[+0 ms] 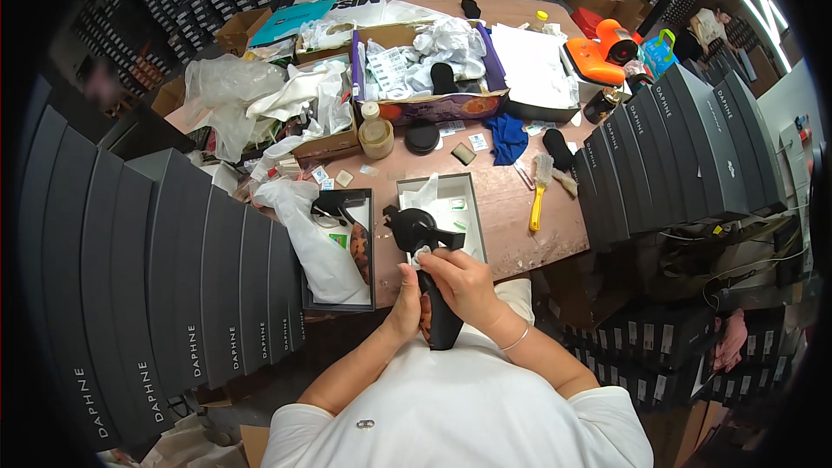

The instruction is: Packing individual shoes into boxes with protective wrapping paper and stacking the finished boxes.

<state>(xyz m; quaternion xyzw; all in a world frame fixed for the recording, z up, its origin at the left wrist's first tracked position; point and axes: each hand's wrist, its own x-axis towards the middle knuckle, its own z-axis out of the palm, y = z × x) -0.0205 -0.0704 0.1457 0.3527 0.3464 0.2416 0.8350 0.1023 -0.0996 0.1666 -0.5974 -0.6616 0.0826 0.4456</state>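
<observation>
Close to my body I hold a black high-heeled shoe (445,322) with a tortoiseshell-patterned heel. My left hand (402,305) is wrapped round its side, thumb up. My right hand (464,282) pinches a small white wad (420,257) against the shoe's upper; whether it is cloth or tissue I cannot tell. Just beyond lies an open shoe box (477,217) with white paper and a green-marked packet inside. To its left another open box (373,247) holds a matching shoe (359,247) and white tissue paper (325,251) spilling over its side.
Dark shoe boxes stand stacked at left (186,269) and right (659,156). A yellow-handled brush (537,204), a blue cloth (509,139), a bottle (375,132) and a round black tin (422,136) lie on the table. Behind them stands a purple carton (433,110) of crumpled paper.
</observation>
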